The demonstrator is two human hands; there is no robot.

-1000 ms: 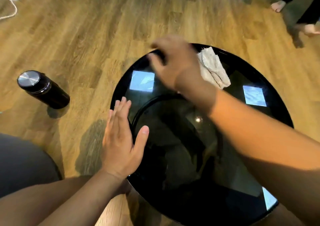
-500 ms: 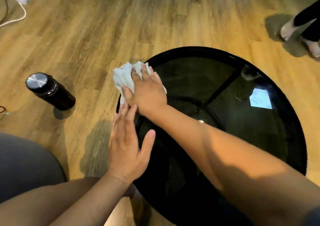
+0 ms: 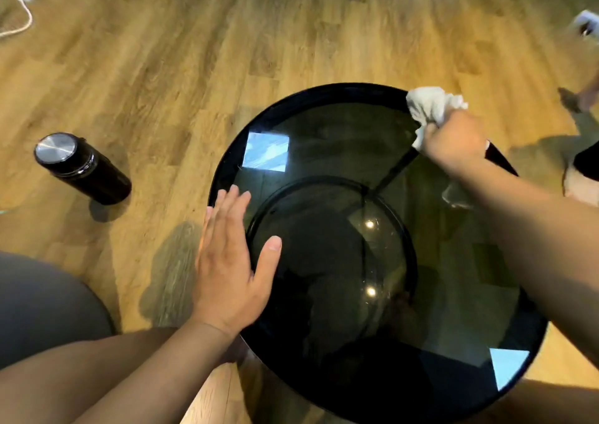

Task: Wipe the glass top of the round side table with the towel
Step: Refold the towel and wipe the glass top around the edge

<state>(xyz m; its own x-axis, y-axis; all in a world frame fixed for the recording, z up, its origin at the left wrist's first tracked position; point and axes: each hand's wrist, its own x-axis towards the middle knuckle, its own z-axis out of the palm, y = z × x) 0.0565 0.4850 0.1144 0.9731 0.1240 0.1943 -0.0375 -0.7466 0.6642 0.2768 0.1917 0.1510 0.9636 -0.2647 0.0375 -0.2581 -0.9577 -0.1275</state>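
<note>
The round side table (image 3: 324, 99) has a dark glass top in a black rim and fills the middle of the view. My right hand (image 3: 453, 141) grips a bunched white towel (image 3: 431, 105) at the table's far right rim. The towel sticks out past my fingers over the rim. My left hand (image 3: 230, 261) lies flat with straight fingers on the table's left edge, thumb spread onto the glass.
A black bottle with a steel lid (image 3: 81, 167) stands on the wooden floor left of the table. Another person's feet (image 3: 580, 96) are at the far right. A white cable (image 3: 19, 24) lies at the top left. My grey-clad knee (image 3: 42, 307) is at the lower left.
My right hand has swept the towel from the far left rim across to the far right rim. My left hand has stayed flat on the left edge.
</note>
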